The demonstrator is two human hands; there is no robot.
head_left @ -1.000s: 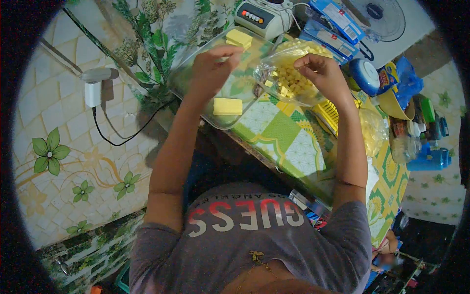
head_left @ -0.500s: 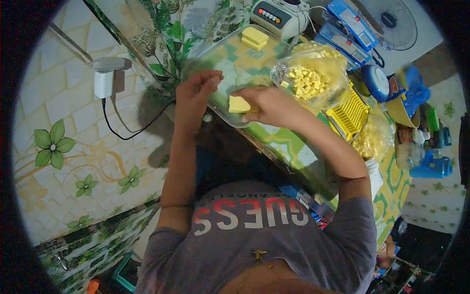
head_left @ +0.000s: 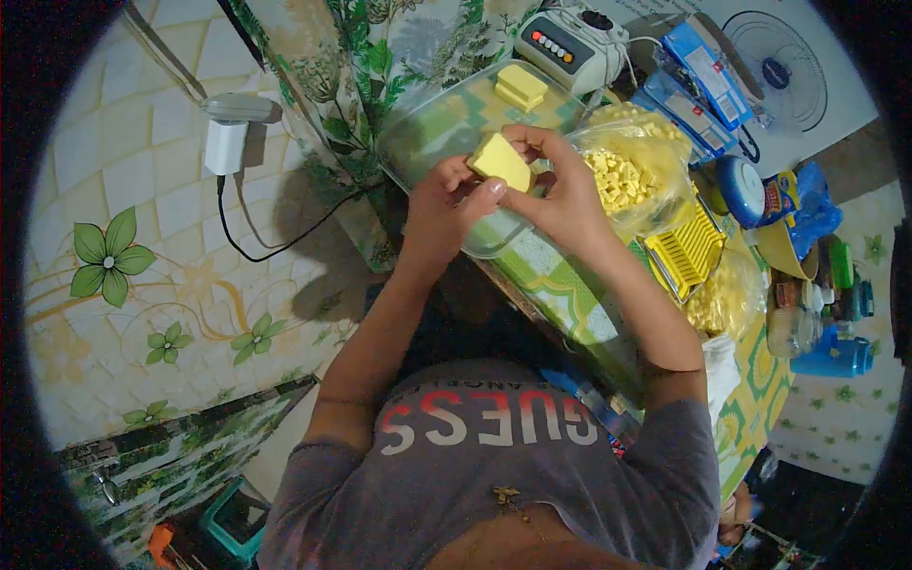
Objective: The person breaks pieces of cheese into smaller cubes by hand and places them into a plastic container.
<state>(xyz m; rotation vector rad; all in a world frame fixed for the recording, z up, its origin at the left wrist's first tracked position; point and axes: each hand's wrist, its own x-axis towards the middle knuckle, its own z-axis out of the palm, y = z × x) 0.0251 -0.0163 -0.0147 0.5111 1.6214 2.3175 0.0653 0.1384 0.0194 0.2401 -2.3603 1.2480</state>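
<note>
While the left hand [head_left: 452, 195] and right hand [head_left: 554, 180] share one yellow block [head_left: 502, 163], pressure and slipping are the risks

Held above the near part of the clear tray [head_left: 432, 128], the block is pinched from both sides in a two-handed grip. If fingers press too hard, a corner could dent or crumble, should it be soft. Uneven grip could let it fall past the edge of the counter [head_left: 546, 263]. A wide right elbow might nudge the yellow slotted rack [head_left: 689, 249].

Shows plain yellow on the block [head_left: 501, 164], patterned green, white and yellow on the tablecloth [head_left: 546, 277], grey on the shirt [head_left: 532, 480].
</note>
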